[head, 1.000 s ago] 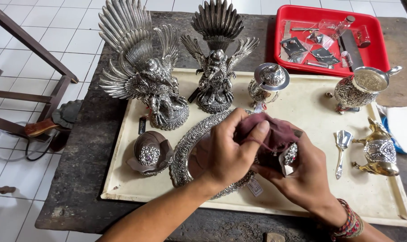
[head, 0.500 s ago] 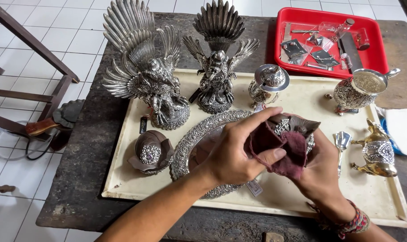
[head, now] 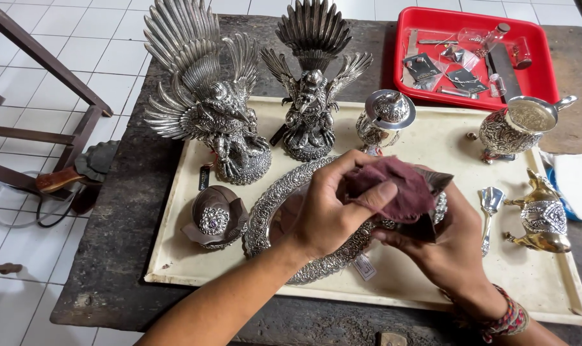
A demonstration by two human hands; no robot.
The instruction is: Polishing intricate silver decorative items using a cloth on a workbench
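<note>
My left hand (head: 323, 214) pinches a maroon cloth (head: 400, 189) and presses it onto a small silver piece (head: 440, 206). My right hand (head: 448, 253), with a woven bracelet at the wrist, cups that piece from below; the cloth hides most of it. Both hands hover over an ornate oval silver platter (head: 268, 221) lying on a cream tray (head: 432, 144). A small tag (head: 365, 267) lies by the platter's edge.
On the cream tray stand two winged silver statues (head: 207, 109) (head: 310, 83), a lidded jar (head: 386, 118), a silver pitcher (head: 518, 128), a spoon (head: 490, 205), a gold-and-silver animal figure (head: 541, 214) and a brown box (head: 215, 218). A red tray (head: 534, 70) holds small tools. A wooden chair (head: 54, 128) stands left.
The cloth was opened out over the small piece and is now bunched under my left fingers again. Both hands stay above the platter.
</note>
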